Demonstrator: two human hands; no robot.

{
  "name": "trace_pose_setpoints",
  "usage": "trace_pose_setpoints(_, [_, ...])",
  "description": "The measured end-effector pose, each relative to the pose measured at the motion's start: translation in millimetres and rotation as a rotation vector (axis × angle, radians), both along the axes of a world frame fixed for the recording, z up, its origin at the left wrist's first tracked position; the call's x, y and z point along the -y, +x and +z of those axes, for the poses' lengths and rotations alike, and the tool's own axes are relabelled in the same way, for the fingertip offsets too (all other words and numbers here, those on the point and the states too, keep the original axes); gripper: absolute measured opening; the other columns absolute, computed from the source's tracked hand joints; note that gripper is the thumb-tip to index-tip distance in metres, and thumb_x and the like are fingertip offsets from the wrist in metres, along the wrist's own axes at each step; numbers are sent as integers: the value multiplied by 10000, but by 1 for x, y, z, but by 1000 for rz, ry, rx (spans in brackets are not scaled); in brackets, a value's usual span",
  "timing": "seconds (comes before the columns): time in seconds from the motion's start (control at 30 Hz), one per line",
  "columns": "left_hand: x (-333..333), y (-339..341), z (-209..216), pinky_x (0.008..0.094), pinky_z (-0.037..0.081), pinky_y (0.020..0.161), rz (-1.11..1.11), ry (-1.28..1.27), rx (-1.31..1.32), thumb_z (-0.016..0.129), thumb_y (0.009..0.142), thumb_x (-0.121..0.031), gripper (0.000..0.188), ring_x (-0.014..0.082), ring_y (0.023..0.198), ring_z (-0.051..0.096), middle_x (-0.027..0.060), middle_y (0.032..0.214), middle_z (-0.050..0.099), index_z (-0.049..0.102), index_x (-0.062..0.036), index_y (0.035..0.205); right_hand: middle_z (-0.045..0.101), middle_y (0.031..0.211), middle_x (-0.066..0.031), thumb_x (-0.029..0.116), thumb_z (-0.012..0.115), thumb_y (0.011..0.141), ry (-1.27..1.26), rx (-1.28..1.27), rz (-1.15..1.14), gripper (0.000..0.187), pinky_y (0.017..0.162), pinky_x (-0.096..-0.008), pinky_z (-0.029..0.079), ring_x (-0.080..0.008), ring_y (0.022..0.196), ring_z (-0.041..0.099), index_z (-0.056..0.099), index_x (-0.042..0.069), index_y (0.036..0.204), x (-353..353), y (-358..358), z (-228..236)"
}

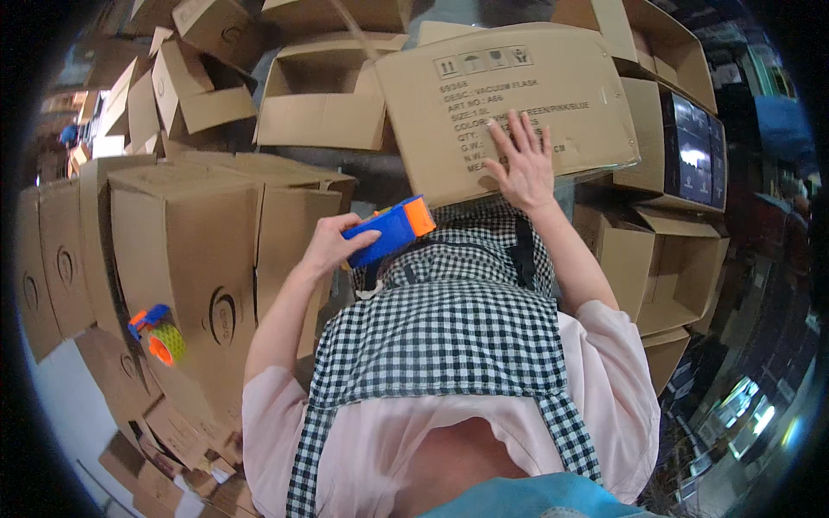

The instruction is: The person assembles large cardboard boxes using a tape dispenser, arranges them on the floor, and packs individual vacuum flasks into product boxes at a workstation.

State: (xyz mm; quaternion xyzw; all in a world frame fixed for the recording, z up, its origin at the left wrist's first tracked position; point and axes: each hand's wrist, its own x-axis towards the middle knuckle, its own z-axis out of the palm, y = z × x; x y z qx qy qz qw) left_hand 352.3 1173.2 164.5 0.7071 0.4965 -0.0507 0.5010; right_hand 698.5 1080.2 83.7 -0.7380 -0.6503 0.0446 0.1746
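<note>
The carton (509, 95) lies ahead, long axis running left to right, right end slightly farther. The right hand (525, 171) is spread flat on it; the left hand (328, 244) clasps a blue tool (384, 237), orange end (420, 217) aimed rightward and away.

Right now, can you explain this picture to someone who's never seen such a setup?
There's no machine: these are a person's two bare hands, seen from a wide fisheye camera worn on the head, looking down, so straight edges bend. The left hand holds a blue plastic handheld tool with an orange end. The right hand lies spread on a large printed brown cardboard box. Below is the wearer's black-and-white checked apron. At left, a blue, orange and yellow-green gadget shows against tall brown cartons; what supports it is unclear.
</note>
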Motion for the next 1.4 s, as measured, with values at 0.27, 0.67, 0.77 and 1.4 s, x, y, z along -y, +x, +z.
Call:
trace_pose_setpoints(0.27, [-2, -94, -60, 269, 456, 632, 3, -108, 13, 784, 757, -286, 349, 86, 686, 557, 22, 746, 637, 680, 4, 920, 287, 1535, -115, 532, 524, 888, -64, 80, -9, 631, 1160, -522, 100, -286, 1422, 244, 416, 242, 1438, 1, 4, 1])
trace_pose_setpoints(0.67, [50, 98, -88, 386, 498, 633, -604, 710, -644, 607, 822, -255, 221, 251, 715, 685, 126, 779, 699, 709, -60, 827, 340, 1496, -153, 415, 619, 840, 91, 2, -73, 619, 1139, -503, 200, -321, 1384, 313, 476, 163, 1387, -10, 17, -9])
trace_pose_setpoints(0.77, [16, 114, -100, 424, 523, 722, -706, 311, -697, 529, 868, -209, 269, 242, 899, 691, 138, 948, 707, 712, -75, 1014, 381, 1466, -165, 407, 609, 845, 72, -7, -33, 577, 1141, -470, 223, -329, 1368, 341, 509, 139, 1347, -15, 15, -4])
trace_pose_setpoints(1.4, [-65, 178, -63, 470, 460, 899, -383, 225, -685, 468, 773, -792, 952, 416, 1046, 610, 329, 1010, 639, 661, 110, 1012, 682, 961, -197, 541, 436, 951, 721, -847, -1387, 605, 879, -422, 457, -386, 991, 621, 640, -8, 1100, 61, 245, -111])
